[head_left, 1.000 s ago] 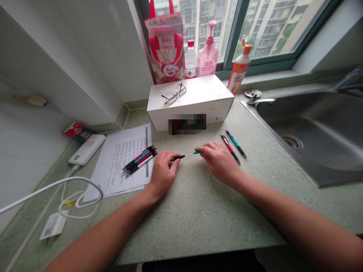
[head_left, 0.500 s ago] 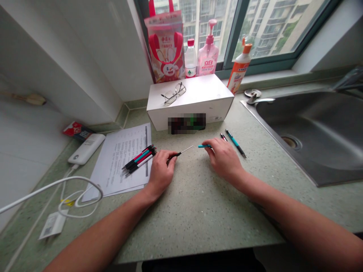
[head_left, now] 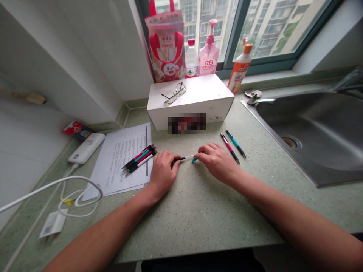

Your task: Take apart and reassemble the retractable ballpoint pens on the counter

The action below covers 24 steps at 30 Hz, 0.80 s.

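Note:
My left hand point(head_left: 164, 168) is closed on the black front part of a pen point(head_left: 178, 160). A thin pale refill point(head_left: 189, 156) sticks out of that part to the right. My right hand point(head_left: 217, 158) is closed on a teal pen barrel point(head_left: 194, 160), mostly hidden under the fingers. Its fingertips are at the refill's far end; whether they pinch it I cannot tell. Beside my right hand lie a red-and-black pen point(head_left: 229, 148) and a teal-and-black pen point(head_left: 236, 143). A bunch of several pens point(head_left: 140, 159) rests on printed paper sheets point(head_left: 124, 143) by my left hand.
A white box point(head_left: 195, 92) with glasses point(head_left: 174, 93) on top stands behind my hands. The steel sink point(head_left: 312, 132) is on the right. At left lie a power bank point(head_left: 86, 149), a white cable point(head_left: 99, 190) and a charger point(head_left: 53, 223). Bottles and a bag line the window.
My right hand has moved left and slightly down with the teal barrel, reaching the refill's end. The red-and-black pen beside it now shows in full. My left hand has barely moved.

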### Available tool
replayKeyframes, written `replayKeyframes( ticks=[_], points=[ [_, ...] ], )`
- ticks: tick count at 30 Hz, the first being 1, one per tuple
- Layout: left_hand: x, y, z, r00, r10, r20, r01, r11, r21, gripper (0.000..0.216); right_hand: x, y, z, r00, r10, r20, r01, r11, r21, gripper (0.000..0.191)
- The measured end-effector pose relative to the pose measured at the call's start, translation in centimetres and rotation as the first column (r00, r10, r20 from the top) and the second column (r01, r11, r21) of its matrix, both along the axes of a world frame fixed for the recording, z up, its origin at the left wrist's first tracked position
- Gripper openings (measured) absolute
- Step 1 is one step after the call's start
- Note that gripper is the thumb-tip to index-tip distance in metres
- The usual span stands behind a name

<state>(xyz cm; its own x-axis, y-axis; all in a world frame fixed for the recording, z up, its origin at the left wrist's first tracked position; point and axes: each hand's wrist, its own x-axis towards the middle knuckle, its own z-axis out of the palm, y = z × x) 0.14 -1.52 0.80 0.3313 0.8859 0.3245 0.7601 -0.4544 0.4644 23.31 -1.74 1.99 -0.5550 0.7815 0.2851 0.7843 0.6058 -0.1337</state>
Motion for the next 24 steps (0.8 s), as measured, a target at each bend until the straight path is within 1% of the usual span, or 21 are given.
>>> replayKeyframes(
  ticks=[6,11,13,15,20,24],
  points=[
    [0.0,0.1,-0.1,1.000,-0.002,-0.023,0.002,1.000,-0.002,0.007,-0.1,-0.3,0.8,1.000,0.000,-0.016,0.000,1.000,-0.001,0.030],
    [-0.1,0.1,-0.2,1.000,0.014,-0.001,-0.014,1.000,-0.007,0.007,-0.1,-0.5,1.0,0.991,-0.086,-0.104,0.087,0.996,0.007,0.024],
    [-0.1,0.2,-0.2,0.999,0.025,0.028,-0.025,1.000,-0.013,0.007,-0.1,-0.4,0.8,0.982,-0.113,-0.154,0.114,0.994,-0.003,0.024],
    [-0.1,0.3,-0.2,0.997,0.036,0.063,-0.035,0.999,-0.021,0.007,-0.1,-0.2,0.3,0.979,-0.109,-0.170,0.106,0.994,-0.026,0.024],
    [-0.2,0.3,-0.1,0.994,0.053,0.094,-0.050,0.998,-0.032,0.007,-0.4,0.4,-1.1,0.991,-0.076,-0.113,0.068,0.995,-0.069,0.019],
    [-0.2,0.2,-0.1,0.995,0.049,0.088,-0.046,0.998,-0.035,0.007,-0.2,0.6,-1.4,0.991,-0.079,-0.105,0.071,0.994,-0.080,0.019]
  ],
)
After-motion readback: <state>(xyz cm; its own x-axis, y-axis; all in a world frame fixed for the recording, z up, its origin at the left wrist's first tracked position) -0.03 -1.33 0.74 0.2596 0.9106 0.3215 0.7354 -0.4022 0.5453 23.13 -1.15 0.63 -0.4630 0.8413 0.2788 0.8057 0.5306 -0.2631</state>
